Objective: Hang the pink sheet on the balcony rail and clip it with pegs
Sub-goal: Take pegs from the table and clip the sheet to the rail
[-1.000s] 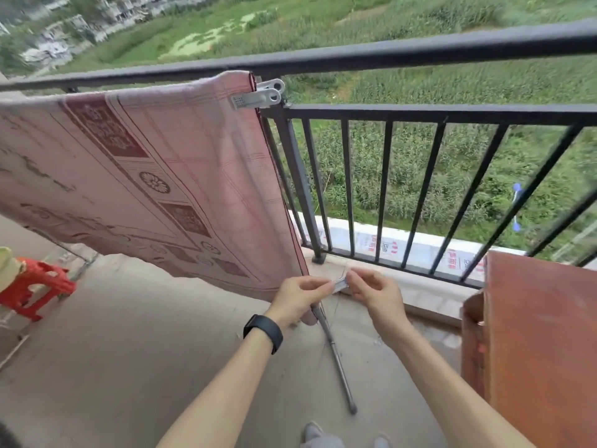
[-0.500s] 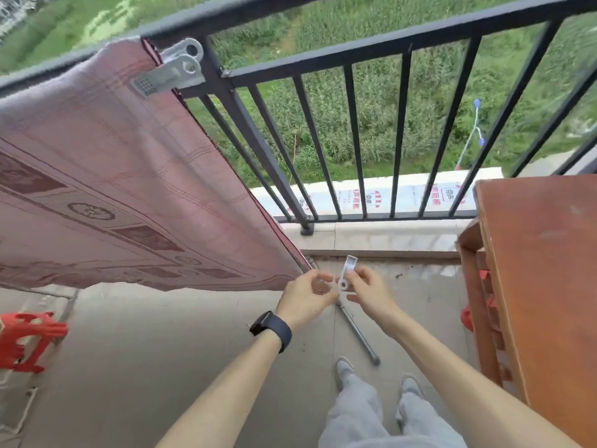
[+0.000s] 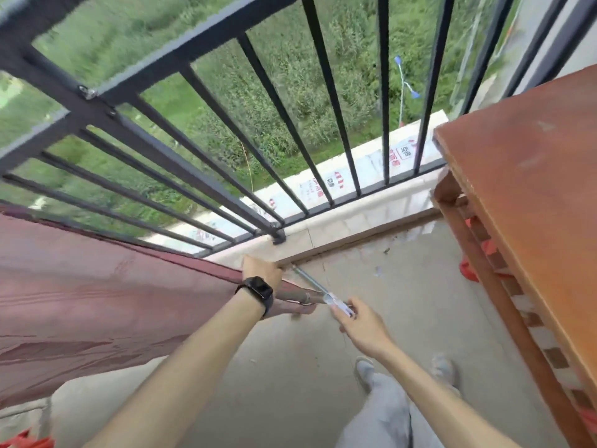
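Note:
The pink sheet (image 3: 97, 295) hangs from the black balcony rail (image 3: 155, 63) and fills the lower left of the view. My left hand (image 3: 261, 270), with a black watch on the wrist, grips the sheet's lower right edge near its corner. My right hand (image 3: 361, 324) holds a pale grey peg (image 3: 337, 306) pointed at that corner, a short gap from the cloth. The top of the sheet and the peg clipped there are out of view.
A brown wooden table (image 3: 529, 195) stands close on the right, with something red under it. A metal rod (image 3: 311, 281) lies on the concrete floor below the hands. My feet (image 3: 365, 370) are at the bottom. A red stool (image 3: 26, 441) shows at the bottom left.
The view tipped further down, so the rail top and its clipped peg left the frame. My left hand let go of the peg and took the sheet's lower edge; my right hand keeps the peg.

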Action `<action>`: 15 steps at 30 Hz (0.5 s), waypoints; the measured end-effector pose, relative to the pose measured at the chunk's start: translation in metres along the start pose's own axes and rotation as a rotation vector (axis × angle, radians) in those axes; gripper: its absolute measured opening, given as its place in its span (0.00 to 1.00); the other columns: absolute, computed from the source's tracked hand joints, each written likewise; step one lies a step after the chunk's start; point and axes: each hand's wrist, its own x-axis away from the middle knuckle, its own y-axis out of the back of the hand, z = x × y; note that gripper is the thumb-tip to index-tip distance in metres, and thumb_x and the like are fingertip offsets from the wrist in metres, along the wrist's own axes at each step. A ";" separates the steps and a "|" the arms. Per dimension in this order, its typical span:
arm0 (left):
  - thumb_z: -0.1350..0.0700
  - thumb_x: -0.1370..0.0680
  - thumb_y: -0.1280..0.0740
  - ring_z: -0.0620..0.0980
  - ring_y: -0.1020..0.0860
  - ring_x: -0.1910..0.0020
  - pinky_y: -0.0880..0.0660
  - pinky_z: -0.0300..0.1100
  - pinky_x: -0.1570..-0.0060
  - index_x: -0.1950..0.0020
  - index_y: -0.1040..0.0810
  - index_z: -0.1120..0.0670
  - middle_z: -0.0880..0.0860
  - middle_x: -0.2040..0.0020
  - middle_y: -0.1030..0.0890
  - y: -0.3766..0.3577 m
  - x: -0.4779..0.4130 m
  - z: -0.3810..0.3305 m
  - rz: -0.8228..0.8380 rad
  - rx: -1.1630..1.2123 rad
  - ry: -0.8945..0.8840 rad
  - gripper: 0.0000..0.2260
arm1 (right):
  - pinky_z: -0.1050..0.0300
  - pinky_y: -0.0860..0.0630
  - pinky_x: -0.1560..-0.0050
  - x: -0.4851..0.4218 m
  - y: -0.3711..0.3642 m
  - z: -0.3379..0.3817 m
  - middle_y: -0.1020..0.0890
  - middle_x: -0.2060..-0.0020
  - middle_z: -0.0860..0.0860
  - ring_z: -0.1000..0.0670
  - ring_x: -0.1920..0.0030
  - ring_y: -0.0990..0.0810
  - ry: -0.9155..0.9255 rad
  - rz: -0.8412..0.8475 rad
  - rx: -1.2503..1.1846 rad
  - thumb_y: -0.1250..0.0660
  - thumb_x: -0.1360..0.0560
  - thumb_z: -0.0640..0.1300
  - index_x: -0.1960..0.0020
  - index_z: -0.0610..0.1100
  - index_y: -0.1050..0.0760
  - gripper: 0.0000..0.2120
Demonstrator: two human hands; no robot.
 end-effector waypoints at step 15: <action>0.41 0.21 0.42 0.54 0.24 0.60 0.39 0.45 0.60 0.66 0.33 0.51 0.50 0.60 0.19 -0.007 -0.003 0.006 -0.246 0.045 -0.090 0.19 | 0.57 0.33 0.53 -0.086 -0.074 -0.037 0.27 0.47 0.55 0.53 0.46 0.29 0.015 0.020 0.128 0.26 0.38 0.57 0.44 0.51 0.33 0.27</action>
